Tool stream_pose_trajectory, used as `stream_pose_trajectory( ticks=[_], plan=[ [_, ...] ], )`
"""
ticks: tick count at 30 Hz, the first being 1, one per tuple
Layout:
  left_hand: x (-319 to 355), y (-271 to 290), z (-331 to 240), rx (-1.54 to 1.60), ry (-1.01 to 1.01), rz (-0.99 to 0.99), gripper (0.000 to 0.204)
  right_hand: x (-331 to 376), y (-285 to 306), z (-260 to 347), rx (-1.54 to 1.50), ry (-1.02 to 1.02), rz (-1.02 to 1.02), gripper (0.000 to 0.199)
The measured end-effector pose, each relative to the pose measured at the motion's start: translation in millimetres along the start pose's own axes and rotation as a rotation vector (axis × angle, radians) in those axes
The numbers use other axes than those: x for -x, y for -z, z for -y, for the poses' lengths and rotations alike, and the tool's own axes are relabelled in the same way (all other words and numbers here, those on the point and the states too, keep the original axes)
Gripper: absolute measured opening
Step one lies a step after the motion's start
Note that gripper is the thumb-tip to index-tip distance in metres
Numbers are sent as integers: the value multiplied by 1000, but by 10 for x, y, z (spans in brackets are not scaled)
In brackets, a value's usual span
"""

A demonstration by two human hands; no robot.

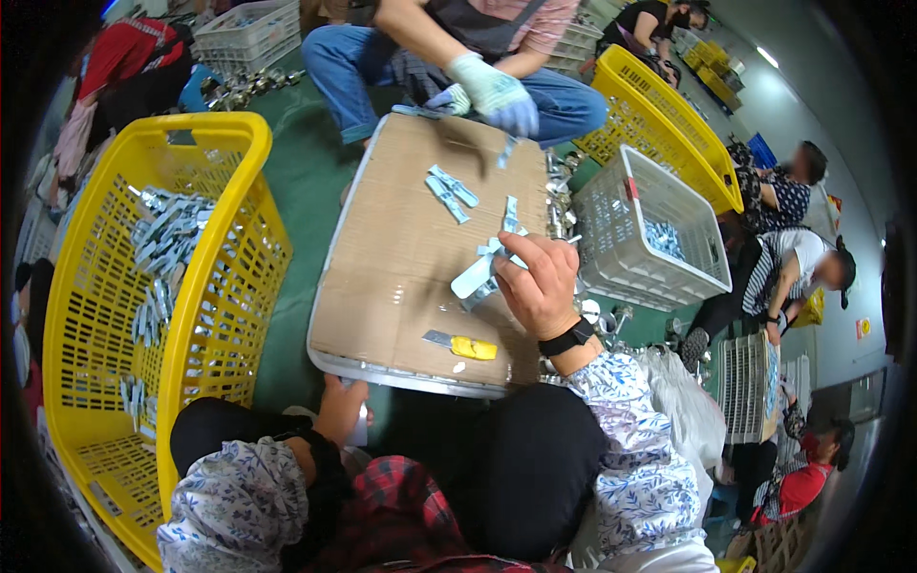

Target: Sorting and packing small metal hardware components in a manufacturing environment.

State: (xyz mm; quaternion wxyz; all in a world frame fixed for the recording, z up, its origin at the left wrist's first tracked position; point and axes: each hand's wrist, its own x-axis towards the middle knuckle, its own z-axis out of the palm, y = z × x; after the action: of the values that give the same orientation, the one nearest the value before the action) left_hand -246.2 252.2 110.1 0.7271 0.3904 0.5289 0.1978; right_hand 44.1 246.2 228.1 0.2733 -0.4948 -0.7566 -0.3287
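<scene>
My right hand (538,283) rests on the cardboard-covered tray (382,267) and grips a bundle of light blue flat packets (485,267). My left hand (341,409) is down below the tray's near edge, touching a small white thing; whether it grips it is unclear. A few more blue packets (449,191) lie loose near the tray's far side. A yellow utility knife (462,346) lies near the tray's front edge, just left of my right wrist.
A yellow basket (205,286) with several blue packets stands at my left. A grey crate (650,229) and another yellow basket (659,124) stand at right. A person with gloved hands (497,95) sits opposite. Other people sit at right.
</scene>
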Motion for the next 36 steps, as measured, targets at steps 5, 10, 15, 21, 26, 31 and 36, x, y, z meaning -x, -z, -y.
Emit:
stream_pose_trajectory(
  ticks=[5,10,15,21,26,31,36],
  plan=[
    [-39,11,47,9,74,-12,48,248,220,3,32,-156,-119,22],
    [-79,60,119,35,79,-5,50,460,461,63,82,-285,-138,25],
    [-111,42,103,49,52,55,51,669,618,67,-7,-509,-243,25],
    [-95,-15,7,13,103,33,47,945,766,229,-838,-1331,-406,23],
    [-29,-57,-28,-17,6,26,26,1161,947,297,-1055,-1485,-345,28],
    [65,-111,-114,-125,-34,59,23,1216,1105,278,-1133,-1583,-403,30],
    [124,-195,-164,-99,-34,14,25,1274,1142,275,-1191,-1584,-390,30]
  ],
)
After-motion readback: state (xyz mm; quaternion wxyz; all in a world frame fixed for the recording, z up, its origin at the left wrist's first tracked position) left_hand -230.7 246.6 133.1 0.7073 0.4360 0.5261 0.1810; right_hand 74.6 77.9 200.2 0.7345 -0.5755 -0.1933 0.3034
